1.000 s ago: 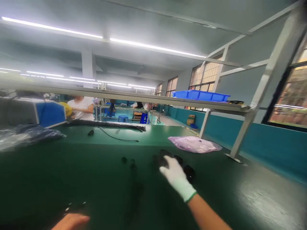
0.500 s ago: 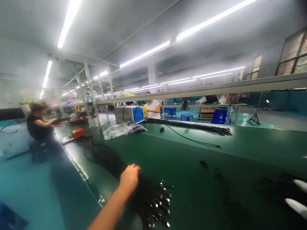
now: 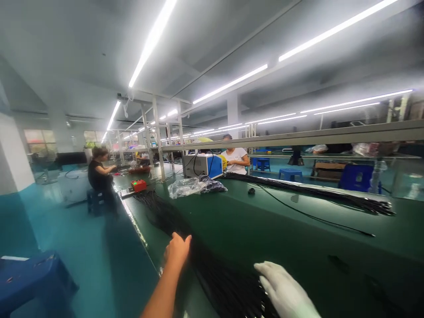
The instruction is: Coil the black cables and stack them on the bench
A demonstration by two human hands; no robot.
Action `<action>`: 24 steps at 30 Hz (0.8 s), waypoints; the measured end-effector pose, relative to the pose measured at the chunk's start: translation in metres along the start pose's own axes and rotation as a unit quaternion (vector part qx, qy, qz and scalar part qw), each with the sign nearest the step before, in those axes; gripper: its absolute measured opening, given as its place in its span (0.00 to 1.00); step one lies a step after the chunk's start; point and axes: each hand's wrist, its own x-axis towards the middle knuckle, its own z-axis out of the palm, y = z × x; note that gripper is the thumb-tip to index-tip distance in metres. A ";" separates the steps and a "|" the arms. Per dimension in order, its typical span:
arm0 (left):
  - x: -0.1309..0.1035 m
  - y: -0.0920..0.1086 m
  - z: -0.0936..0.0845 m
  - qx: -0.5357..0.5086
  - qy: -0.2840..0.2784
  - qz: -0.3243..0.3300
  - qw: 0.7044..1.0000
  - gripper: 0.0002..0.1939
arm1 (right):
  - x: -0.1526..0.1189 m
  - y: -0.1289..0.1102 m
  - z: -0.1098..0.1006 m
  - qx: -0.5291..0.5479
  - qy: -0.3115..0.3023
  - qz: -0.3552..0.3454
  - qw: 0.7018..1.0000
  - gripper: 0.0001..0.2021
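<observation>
A thick bundle of thin black cables (image 3: 218,274) runs along the near side of the green table. My left hand (image 3: 177,251), bare, is at the bundle's left edge; its thumb stands apart from the fingers, whose tips are partly hidden. In a white glove, my right hand (image 3: 285,285) is over the right side of the cable ends at the bottom, fingers stretched out. Silvery cable tips show beneath that glove. At the far end of the bundle is a red box with a green light (image 3: 138,185).
A second bundle of black cables (image 3: 314,190) lies along the table's far side, one loose cable beside it. Clear plastic bags (image 3: 195,186) lie before a blue-and-grey machine (image 3: 203,164). Co-workers (image 3: 101,170) sit further off. A blue stool (image 3: 36,282) stands on the left.
The view has swung left. My left hand has loosened from around the cables and is at their left edge. My gloved right hand has come in from the right to the cable ends.
</observation>
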 end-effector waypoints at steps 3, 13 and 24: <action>0.012 0.016 0.011 -0.033 -0.014 -0.005 0.999 0.17 | 0.028 -0.043 0.016 -0.009 -0.038 0.020 0.999 0.28; 0.018 -0.001 0.008 -0.044 -0.126 0.073 0.988 0.15 | 0.056 -0.018 -0.002 -0.059 -0.049 0.056 0.995 0.15; -0.055 -0.011 0.001 0.068 -0.041 0.228 0.970 0.20 | -0.013 -0.018 0.010 -0.132 -0.027 -0.024 0.991 0.12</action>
